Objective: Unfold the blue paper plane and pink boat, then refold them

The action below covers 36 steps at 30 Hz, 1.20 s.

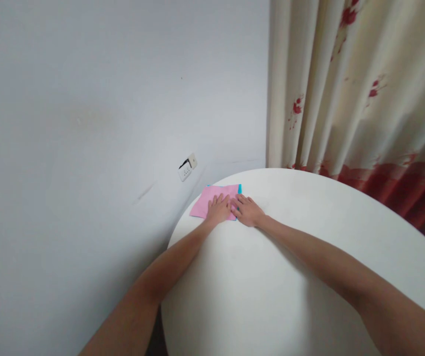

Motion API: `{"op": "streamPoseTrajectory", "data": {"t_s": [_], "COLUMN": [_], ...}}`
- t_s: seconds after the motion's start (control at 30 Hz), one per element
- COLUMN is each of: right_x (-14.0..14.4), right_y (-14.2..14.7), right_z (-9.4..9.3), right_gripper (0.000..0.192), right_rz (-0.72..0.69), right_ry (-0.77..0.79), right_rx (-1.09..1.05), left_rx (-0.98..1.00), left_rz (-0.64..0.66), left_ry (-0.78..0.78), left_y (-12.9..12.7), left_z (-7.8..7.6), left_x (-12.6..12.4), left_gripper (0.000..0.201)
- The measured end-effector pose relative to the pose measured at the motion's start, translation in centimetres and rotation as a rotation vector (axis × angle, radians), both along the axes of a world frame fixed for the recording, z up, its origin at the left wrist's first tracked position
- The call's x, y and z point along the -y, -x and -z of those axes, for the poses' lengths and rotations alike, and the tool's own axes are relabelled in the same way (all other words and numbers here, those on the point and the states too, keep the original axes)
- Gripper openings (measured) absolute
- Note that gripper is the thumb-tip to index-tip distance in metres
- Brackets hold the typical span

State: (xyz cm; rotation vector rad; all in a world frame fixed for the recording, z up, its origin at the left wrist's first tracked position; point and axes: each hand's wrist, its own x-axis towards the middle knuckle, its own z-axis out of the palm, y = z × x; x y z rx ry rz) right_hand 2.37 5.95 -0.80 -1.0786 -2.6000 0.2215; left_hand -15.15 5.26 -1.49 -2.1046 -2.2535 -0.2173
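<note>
White and bare, the round table [308, 257] fills most of the lower view, set close against a pale wall [86, 123] on the left with a floral curtain [364, 99] of cream and red hanging behind it on the right. A small wall socket [187, 168] sits low on the wall just beyond the table's far edge. Both bare forearms stretch across the table toward that far left edge, where a pink sheet of paper [212, 197] lies flat on the surface, a thin strip of turquoise [239, 189] showing along its right side, as if a second colour faces down or lies beneath; which of the two cannot be told. The left hand [218, 210] rests palm down on the near part of the pink sheet, fingers spread and flat, gripping nothing. The right hand [247, 210] lies just beside it, touching or nearly touching, its fingers likewise extended and pressed flat at the sheet's near right corner. Judging from this posture, the step in hand looks like pressing or smoothing the paper, perhaps setting a crease. A following move would call for even pressure along the edge and one hand pinning the sheet so that it does not slide toward the table's rim.
</note>
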Motion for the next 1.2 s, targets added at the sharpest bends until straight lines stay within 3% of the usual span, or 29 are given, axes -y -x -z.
{"op": "streamPoseTrajectory", "data": {"t_s": [0.2, 0.27, 0.4, 0.47, 0.57, 0.77, 1.2], "right_x": [-0.3, -0.7, 0.1, 1.2, 3.0, 4.7, 4.5], "right_y": [-5.0, -7.7, -12.0, -13.4, -14.8, -16.0, -16.3], "right_z": [0.6, 0.8, 0.8, 0.7, 0.7, 0.6, 0.7], "right_gripper": [0.055, 0.052, 0.048, 0.047, 0.045, 0.046, 0.043], "right_rz": [0.138, 0.217, 0.308, 0.310, 0.313, 0.326, 0.301], "right_ry": [-0.021, -0.033, -0.072, -0.095, -0.099, -0.068, -0.068], "right_rx": [-0.062, -0.050, 0.003, 0.019, 0.036, 0.059, 0.036], "left_rx": [-0.002, -0.014, -0.002, 0.035, 0.088, 0.082, 0.090], "left_rz": [0.040, 0.106, 0.372, 0.500, 0.530, 0.546, 0.590], "left_ry": [-0.054, -0.151, -0.287, -0.240, -0.127, -0.005, 0.009], "left_y": [-0.2, -1.6, -6.9, -9.6, -12.2, -12.1, -11.5], "left_z": [-3.0, -3.9, -4.9, -4.6, -3.0, 0.1, -0.6], "left_x": [-0.8, -0.1, 2.4, 3.5, 4.3, 4.1, 4.7], "left_gripper": [0.053, 0.054, 0.056, 0.057, 0.057, 0.057, 0.050]}}
